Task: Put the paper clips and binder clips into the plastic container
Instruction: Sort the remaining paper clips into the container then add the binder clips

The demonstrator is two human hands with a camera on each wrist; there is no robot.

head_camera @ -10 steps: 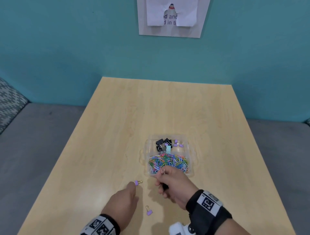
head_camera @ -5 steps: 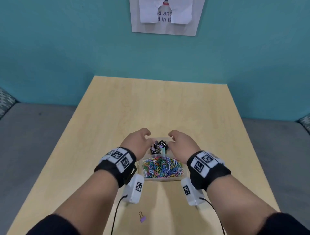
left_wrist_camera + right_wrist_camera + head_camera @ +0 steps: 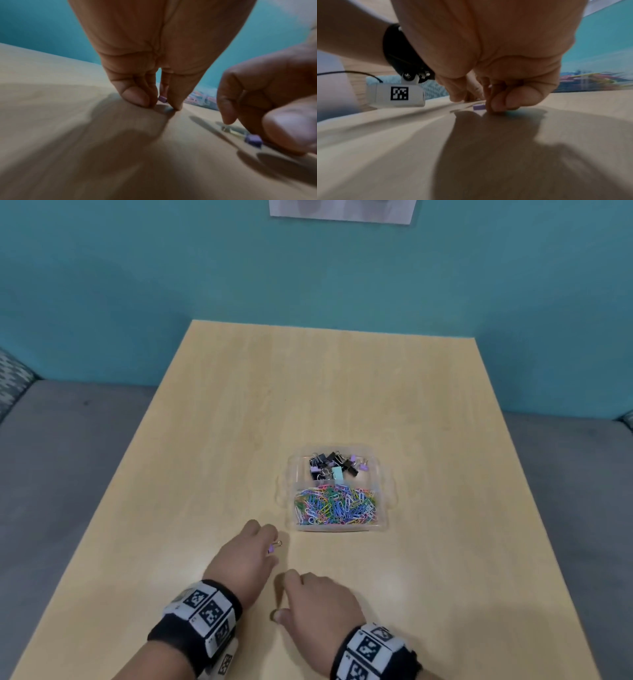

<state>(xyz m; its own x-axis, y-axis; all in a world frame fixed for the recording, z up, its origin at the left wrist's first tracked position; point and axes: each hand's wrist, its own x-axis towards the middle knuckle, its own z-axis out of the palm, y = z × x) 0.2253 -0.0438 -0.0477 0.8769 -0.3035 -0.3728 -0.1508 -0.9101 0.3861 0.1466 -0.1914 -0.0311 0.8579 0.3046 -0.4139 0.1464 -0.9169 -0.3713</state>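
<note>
A clear plastic container stands mid-table, with black and purple binder clips in its far compartment and coloured paper clips in the near one. My left hand is down on the table just left of the container's near corner. It pinches a small purple binder clip between thumb and fingertips. My right hand is nearer to me, fingers curled down onto a second purple binder clip that lies on the table between thumb and forefinger.
The wooden table has a teal wall behind it and grey floor on both sides. A paper sheet hangs on the wall. Both wrists carry black bands with marker tags.
Half a second ago both hands were over the container's binder-clip compartment. They have drawn back to the near part of the table, and each now closes on a purple binder clip.
</note>
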